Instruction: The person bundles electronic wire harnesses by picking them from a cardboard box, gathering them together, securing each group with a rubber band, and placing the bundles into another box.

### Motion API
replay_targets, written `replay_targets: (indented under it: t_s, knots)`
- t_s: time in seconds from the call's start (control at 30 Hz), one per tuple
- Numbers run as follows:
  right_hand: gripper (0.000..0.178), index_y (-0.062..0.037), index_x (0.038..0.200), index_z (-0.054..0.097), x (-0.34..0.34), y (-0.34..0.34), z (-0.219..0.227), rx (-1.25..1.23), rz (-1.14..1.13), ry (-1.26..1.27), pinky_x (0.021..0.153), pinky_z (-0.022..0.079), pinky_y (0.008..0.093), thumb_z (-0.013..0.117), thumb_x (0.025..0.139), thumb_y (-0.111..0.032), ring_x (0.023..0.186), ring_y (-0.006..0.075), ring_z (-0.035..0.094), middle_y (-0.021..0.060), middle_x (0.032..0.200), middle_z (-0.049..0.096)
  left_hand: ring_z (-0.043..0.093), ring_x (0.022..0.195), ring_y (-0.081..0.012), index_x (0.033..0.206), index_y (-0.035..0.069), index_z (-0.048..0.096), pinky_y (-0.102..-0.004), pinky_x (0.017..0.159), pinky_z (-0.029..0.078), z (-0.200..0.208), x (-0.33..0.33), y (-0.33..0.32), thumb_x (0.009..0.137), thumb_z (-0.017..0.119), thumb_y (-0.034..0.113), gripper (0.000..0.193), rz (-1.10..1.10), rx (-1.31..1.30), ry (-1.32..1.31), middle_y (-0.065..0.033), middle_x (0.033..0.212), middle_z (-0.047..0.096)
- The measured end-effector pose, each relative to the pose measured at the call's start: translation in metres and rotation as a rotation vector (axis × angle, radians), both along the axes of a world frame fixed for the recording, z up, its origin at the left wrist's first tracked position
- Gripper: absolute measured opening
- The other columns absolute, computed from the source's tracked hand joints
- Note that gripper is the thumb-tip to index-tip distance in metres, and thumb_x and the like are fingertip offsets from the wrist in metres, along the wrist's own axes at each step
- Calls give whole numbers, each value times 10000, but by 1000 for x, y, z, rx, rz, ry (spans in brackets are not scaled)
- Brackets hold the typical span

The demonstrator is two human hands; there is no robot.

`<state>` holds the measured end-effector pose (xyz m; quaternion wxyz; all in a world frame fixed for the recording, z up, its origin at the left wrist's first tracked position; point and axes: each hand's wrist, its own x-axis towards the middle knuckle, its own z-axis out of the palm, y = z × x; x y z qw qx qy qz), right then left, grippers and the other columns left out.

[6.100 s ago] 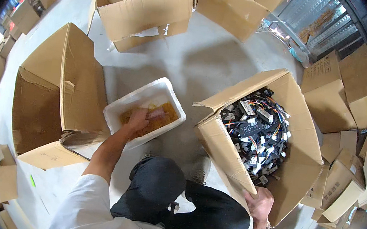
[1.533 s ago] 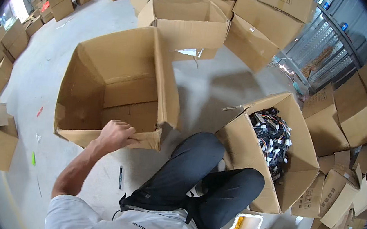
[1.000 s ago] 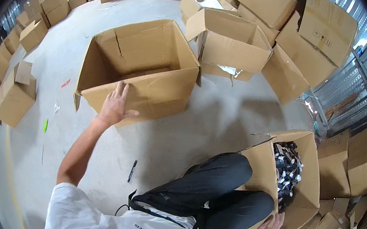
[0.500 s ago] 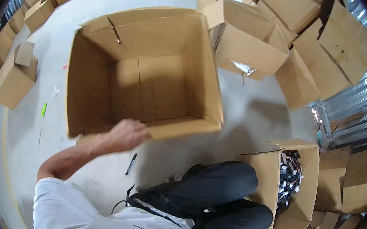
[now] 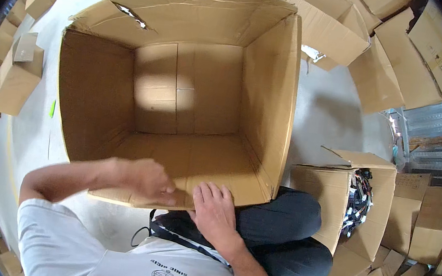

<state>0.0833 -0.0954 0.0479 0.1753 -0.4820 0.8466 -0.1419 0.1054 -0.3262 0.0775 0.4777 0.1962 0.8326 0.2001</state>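
A large brown cardboard box (image 5: 102,81) stands before me with its open top toward me and its bottom panels showing; the inside is bare. My right hand (image 5: 215,213) grips the box's near rim, its fingers bent over the edge. My left hand (image 5: 145,179) is at the near wall, left of the right one. It is blurred, with the fingers curled; whether anything is in them is hidden. A ragged slot is torn in the far wall.
At my right, beside my knees, a smaller open carton (image 5: 376,210) holds a heap of black cables with white connectors (image 5: 357,202). More cartons (image 5: 326,24) are piled at the far right. Others (image 5: 18,77) line the left side. A bright green strip (image 5: 52,108) lies on the floor.
The large box has come nearer and tipped further toward me, covering the pen on the floor. My right hand has come up from beside my leg onto its rim.
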Motion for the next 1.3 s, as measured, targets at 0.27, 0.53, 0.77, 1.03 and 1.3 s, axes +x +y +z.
replay_targets:
  t_s: [0.27,0.53,0.77,1.03,1.3]
  knots:
    - [486,15,1169,603,6,5,-25,-48,-27,24,1043,386,440,704,744,-200,1164,288,549,148,1205,610,658,942,-399,985,25,698,-499,821,524,-292,-170,7,919,580,353,355,589,-35,435,-216,995,684]
    - [389,24,1137,612,-6,16,-27,-119,-93,-28,998,416,425,613,780,-130,1103,290,552,153,1148,605,682,918,-375,1008,51,670,-478,760,564,-402,-213,77,894,578,182,196,913,-372,558,-168,1005,681]
    - [365,19,1118,622,-11,20,-32,-113,-80,-33,1009,410,450,623,792,-146,1143,295,543,146,1170,603,690,872,-378,932,8,696,-498,737,559,-362,-219,76,868,603,188,212,939,-264,460,-211,969,703]
    - [407,3,1214,592,-1,9,7,-285,-104,116,1115,329,508,606,876,-221,1306,327,464,196,1341,535,624,607,-233,782,-2,685,-394,583,515,-180,-225,-121,774,706,228,231,827,66,732,-176,709,661]
    - [683,34,1404,416,2,44,25,-748,-431,-209,1075,400,424,728,866,-247,1258,337,520,207,1406,488,663,713,-210,708,19,660,-330,692,518,131,-104,24,716,651,24,13,605,295,917,-104,752,662]
